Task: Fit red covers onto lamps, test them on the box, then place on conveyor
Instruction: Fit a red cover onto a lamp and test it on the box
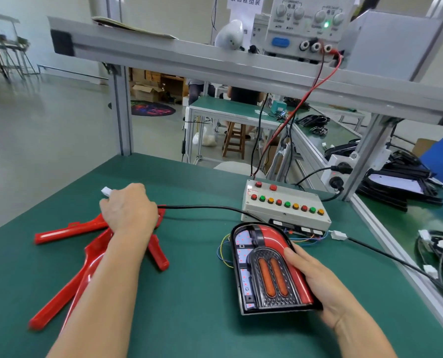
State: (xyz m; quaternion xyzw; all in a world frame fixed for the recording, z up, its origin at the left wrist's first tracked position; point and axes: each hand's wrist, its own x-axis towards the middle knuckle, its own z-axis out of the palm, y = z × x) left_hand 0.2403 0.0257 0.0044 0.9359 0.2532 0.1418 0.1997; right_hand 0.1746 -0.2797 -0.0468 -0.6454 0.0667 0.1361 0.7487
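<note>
Head cam: right hand [316,277] grips the lamp [267,270] near the table's right edge, red cover seemingly fitted, LEDs glowing beside the test box [285,205]. Left hand [130,210] pinches a white connector [106,191] above spare red covers [86,254]. Looks mid-test; conveyor placement left.

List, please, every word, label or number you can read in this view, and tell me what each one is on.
"装饰框组装": on the white paper sign hanging above the shelf; its top edge is cut off.
Labels around the knobs of the power supply: too blurred to read.
Red marks on the test box beside its buttons: too small to read.
Lamp and red covers: no text visible.
</note>
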